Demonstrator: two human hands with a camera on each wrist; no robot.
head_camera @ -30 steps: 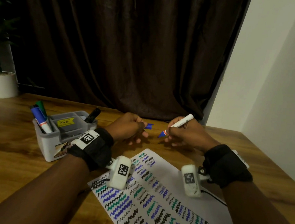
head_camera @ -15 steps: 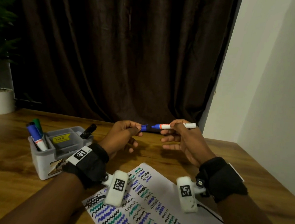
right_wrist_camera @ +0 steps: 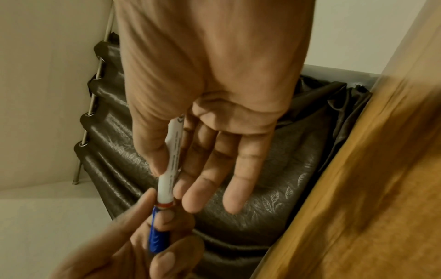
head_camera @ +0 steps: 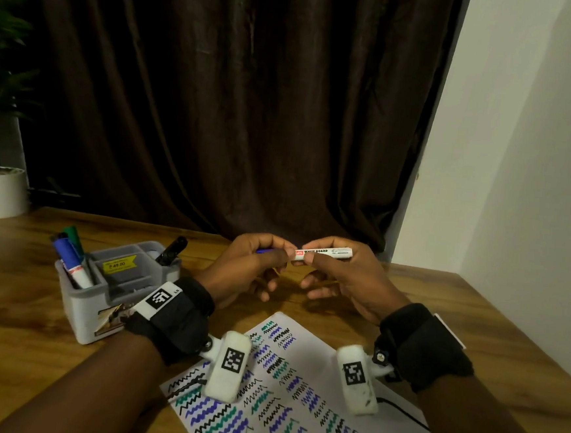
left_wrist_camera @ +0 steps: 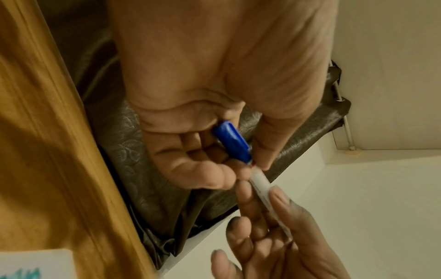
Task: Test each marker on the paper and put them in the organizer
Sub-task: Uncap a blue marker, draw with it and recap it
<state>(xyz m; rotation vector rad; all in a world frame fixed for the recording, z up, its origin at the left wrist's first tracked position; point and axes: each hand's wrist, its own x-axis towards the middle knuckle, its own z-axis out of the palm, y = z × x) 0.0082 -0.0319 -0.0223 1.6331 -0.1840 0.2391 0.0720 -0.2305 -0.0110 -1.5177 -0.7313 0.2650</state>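
The grey organizer [head_camera: 113,308] stands on the table [head_camera: 17,263] left of the paper [head_camera: 296,405], with blue and green markers [head_camera: 69,257] upright in its near-left compartment and a black marker [head_camera: 171,250] leaning in a far one. Above the table, the left hand [head_camera: 249,268] pinches the blue cap [left_wrist_camera: 232,144], which sits on the marker [head_camera: 325,254] pinched by the right hand [head_camera: 344,282].

Dark curtain [head_camera: 234,109], white wall [head_camera: 537,167]

Wrist bands: black padded band [head_camera: 177,317] on the left, another [head_camera: 421,343] on the right.
Cameras: white blocks [head_camera: 229,365], [head_camera: 356,379] with square black-and-white codes.
Tag: white coded patch [head_camera: 159,300].
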